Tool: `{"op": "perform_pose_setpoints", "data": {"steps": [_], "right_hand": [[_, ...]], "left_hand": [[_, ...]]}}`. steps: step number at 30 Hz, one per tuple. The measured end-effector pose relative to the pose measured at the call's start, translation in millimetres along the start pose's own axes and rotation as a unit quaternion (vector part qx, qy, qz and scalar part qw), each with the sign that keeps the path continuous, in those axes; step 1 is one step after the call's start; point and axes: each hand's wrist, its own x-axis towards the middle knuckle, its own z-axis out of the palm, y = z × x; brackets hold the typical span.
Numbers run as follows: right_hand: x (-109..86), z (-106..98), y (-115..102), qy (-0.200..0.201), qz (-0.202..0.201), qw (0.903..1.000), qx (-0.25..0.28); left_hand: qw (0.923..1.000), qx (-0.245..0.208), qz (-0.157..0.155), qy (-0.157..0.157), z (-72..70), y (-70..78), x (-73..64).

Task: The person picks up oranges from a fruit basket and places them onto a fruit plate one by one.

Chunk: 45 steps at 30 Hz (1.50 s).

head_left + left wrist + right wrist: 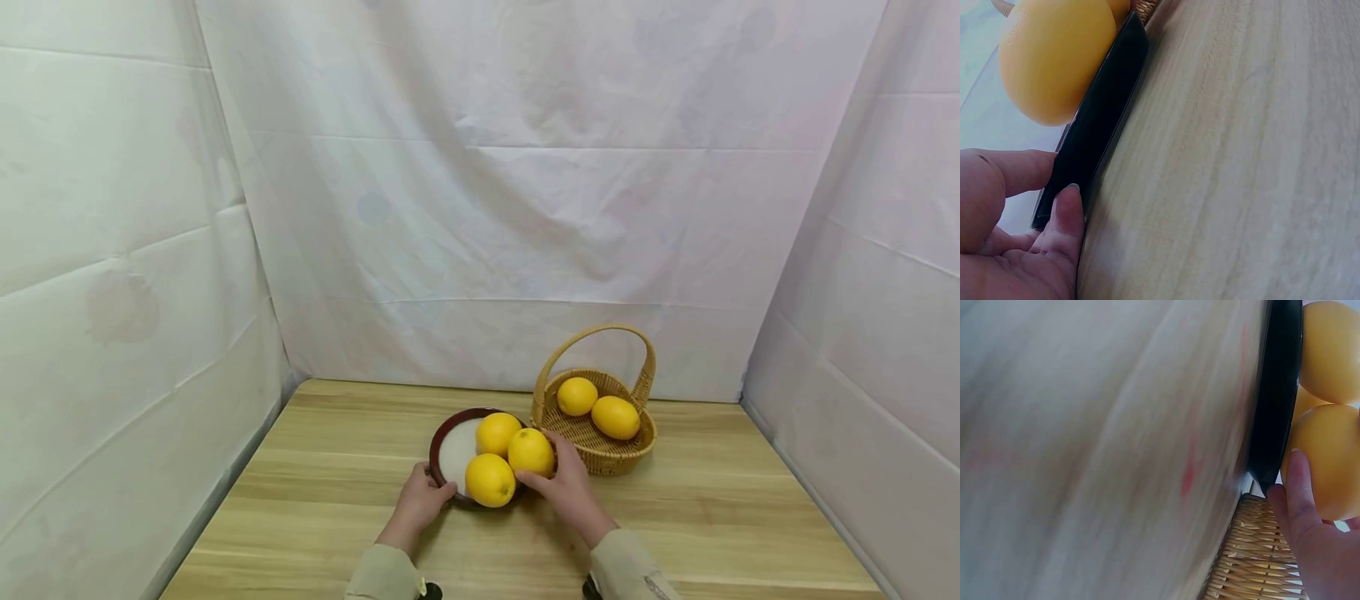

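A round plate with a dark rim and pale inside stands on the table. My left hand grips its near-left rim between thumb and fingers; in the left wrist view the thumb lies on the dark outer side. Three yellow citrus fruits sit together on the plate's right part: a back one, a front one and a right one. My right hand holds the right fruit, thumb at its near side and fingers round its far side, partly hidden. In the right wrist view the thumb presses this fruit.
A wicker basket with a tall arched handle stands right behind the plate, close to my right hand. Inside lie two more yellow fruits, one rounder and one oval. White cloth hangs behind the wooden table and at both sides.
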Motion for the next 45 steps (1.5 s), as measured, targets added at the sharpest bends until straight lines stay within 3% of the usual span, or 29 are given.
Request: {"op": "perform_pose_setpoints", "data": {"steps": [21,45], "right_hand": [[10.6,10.0,-6.0,-0.004,0.013,0.9998,-0.015],[17.1,22.5,-16.4,0.01,0.033,0.9965,-0.076]], "left_hand": [[1.0,-0.005,0.005,0.003,2.7,-5.3,1.7],[0.9997,-0.008,0.022,-0.001,0.5,-2.6,-0.6]]}}
